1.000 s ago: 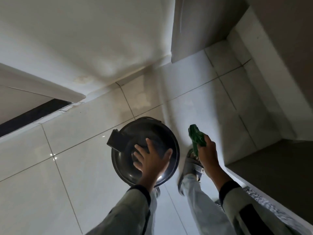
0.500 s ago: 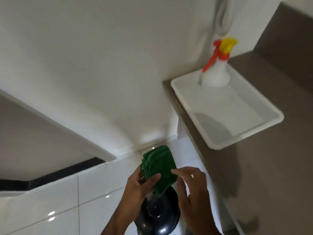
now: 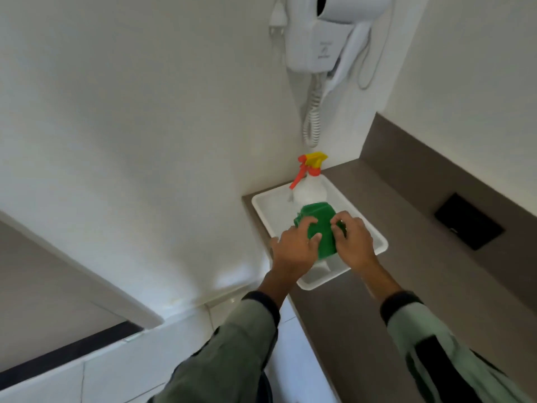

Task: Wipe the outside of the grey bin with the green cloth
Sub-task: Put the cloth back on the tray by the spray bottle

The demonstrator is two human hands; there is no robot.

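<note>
Biggest thing in frame: white wall, upper left to ctr, w/ a wall-mounted hair dryer (image 3: 328, 33) top ctr-right, coiled cord hanging below it. Brown counter (image 3: 436, 271) runs down the right side. On it, ctr frame, a white tray (image 3: 374, 248), and a spray bottle (image 3: 309, 190) w/ orange/yellow trigger stands in the tray's far corner.

Green cloth (image 3: 322, 228) is ctr frame, over the tray, folded into a wad, just in front of the bottle. My left hand (image 3: 293, 245) pinches its left edge, fingers curled over the top. My right hand (image 3: 353, 239) grips the right edge, fingers curled on the fabric. Both hands closed on cloth. Can't tell if the cloth touches the tray floor or hangs just above.

Grey bin: not in view, so no wiping can happen from here.

Step in hand, my read: handling the cloth at the tray. To do it well I keep the wad folded, both hands level, and stay clear of the bottle so it doesn't tip.
</note>
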